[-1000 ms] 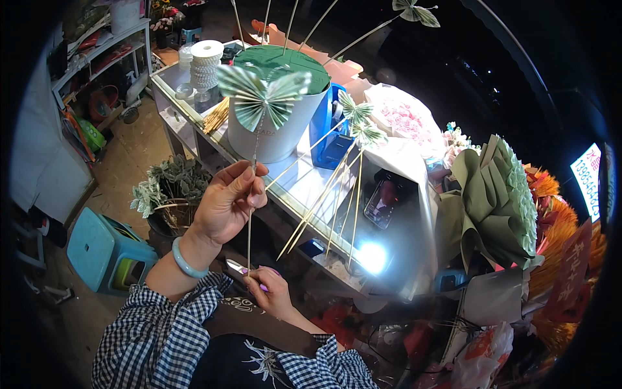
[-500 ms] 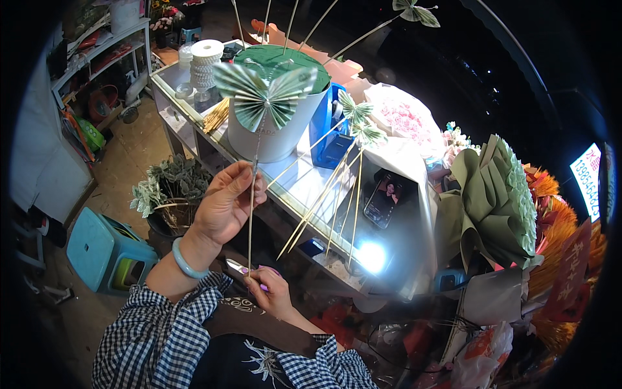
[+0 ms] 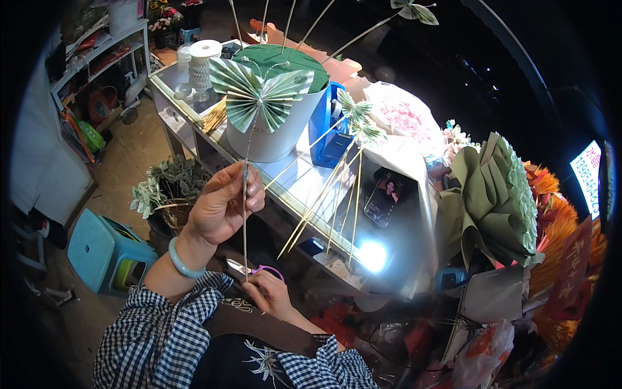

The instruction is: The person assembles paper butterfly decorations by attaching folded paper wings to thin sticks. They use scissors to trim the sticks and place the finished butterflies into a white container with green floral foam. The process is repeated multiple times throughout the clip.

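Note:
My left hand [image 3: 223,204] pinches a thin wooden stick [image 3: 245,243] between thumb and fingers, just below a twisted wire joint. At its top is a pleated green paper butterfly [image 3: 259,102] with beaded feelers, in front of a white bucket. Down at the stick's lower end, the fingers of my right hand [image 3: 269,293] are closed against it. That hand also holds a pair of scissors [image 3: 267,267] with purple handles, blades pointing left. More pleated paper butterflies [image 3: 356,111] on sticks lean over the table to the right.
The white bucket [image 3: 262,144] with green foam [image 3: 295,63] holds upright sticks on the table [image 3: 295,188]. Beside it are a spool [image 3: 205,49] and a bundle of sticks [image 3: 214,117]. A phone [image 3: 382,202], a bright lamp [image 3: 372,257], wrapped bouquets [image 3: 483,207] and a blue stool [image 3: 94,243] stand around.
The held butterfly has shifted slightly left and turned, its wings now spread and sharper. My left hand moved a little left with the stick. My right hand dropped slightly, showing more scissor handle.

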